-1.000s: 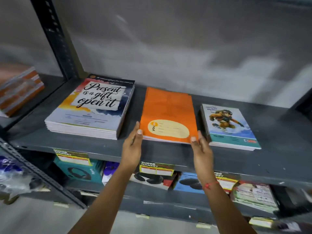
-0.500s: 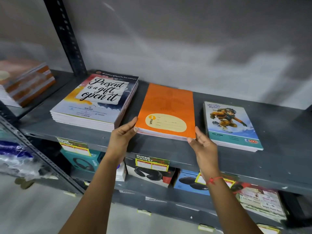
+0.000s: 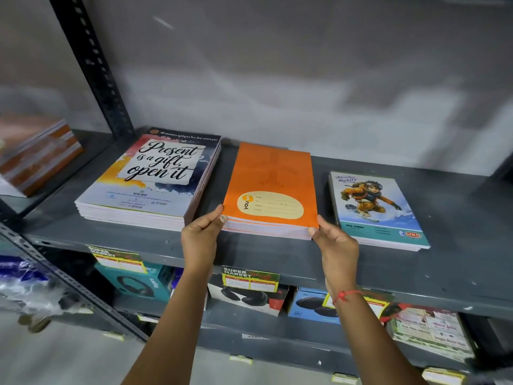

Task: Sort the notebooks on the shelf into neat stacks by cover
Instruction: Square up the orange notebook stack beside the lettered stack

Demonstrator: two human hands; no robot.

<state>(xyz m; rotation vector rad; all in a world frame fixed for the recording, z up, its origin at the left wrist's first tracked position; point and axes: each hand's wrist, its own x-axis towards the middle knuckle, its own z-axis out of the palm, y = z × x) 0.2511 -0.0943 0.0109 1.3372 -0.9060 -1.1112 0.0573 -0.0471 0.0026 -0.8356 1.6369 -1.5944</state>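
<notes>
Three stacks of notebooks lie on the grey shelf (image 3: 458,262). In the middle is the orange notebook stack (image 3: 273,179), its near edge raised a little. My left hand (image 3: 201,234) grips its front left corner and my right hand (image 3: 334,240) grips its front right corner, thumbs on the cover's edge. To the left lies a thicker stack with the "Present is a gift, open it" cover (image 3: 150,176). To the right lies a thin stack with a snowboarder cover (image 3: 374,209).
A black perforated upright (image 3: 91,65) stands at the shelf's back left. A striped orange stack (image 3: 36,154) lies in the bay to the left. The lower shelf holds headphone boxes (image 3: 136,282) with price tags and printed packets (image 3: 433,332). A grey wall is behind.
Both hands have closed on the front corners of the orange stack and lifted its near edge slightly. My view has moved nearer and a bit left.
</notes>
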